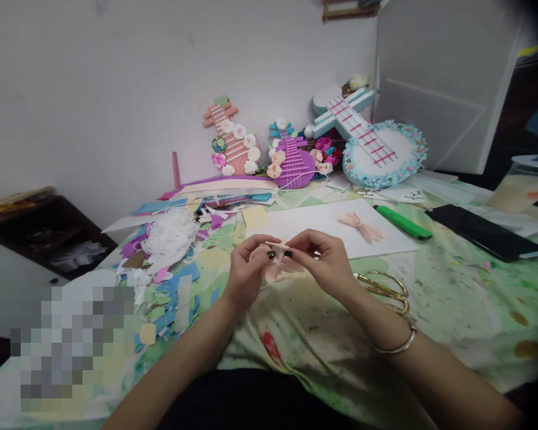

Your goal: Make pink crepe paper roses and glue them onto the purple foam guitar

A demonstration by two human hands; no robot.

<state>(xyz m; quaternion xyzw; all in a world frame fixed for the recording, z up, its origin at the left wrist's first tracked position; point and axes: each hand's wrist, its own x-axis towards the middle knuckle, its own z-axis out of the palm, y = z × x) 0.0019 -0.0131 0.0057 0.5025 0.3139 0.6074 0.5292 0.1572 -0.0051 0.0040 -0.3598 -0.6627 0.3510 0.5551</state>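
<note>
Both my hands meet over the middle of the paint-stained table point(452, 298). My left hand point(246, 269) and my right hand point(325, 260) pinch a small folded piece of pale pink paper point(275, 266) between their fingertips, fingers closed on it. The paper fans out below my fingers. A finished pink paper bow point(361, 226) lies on a white sheet point(323, 227) just beyond my hands. A silver bangle sits on my right wrist.
Gold scissors point(385, 288) lie right of my right hand. A green marker point(402, 222) and a black phone point(486, 232) lie further right. White string point(170, 236) and paper scraps point(170, 298) are piled at left. Paper guitar crafts point(376, 149) lean at the wall.
</note>
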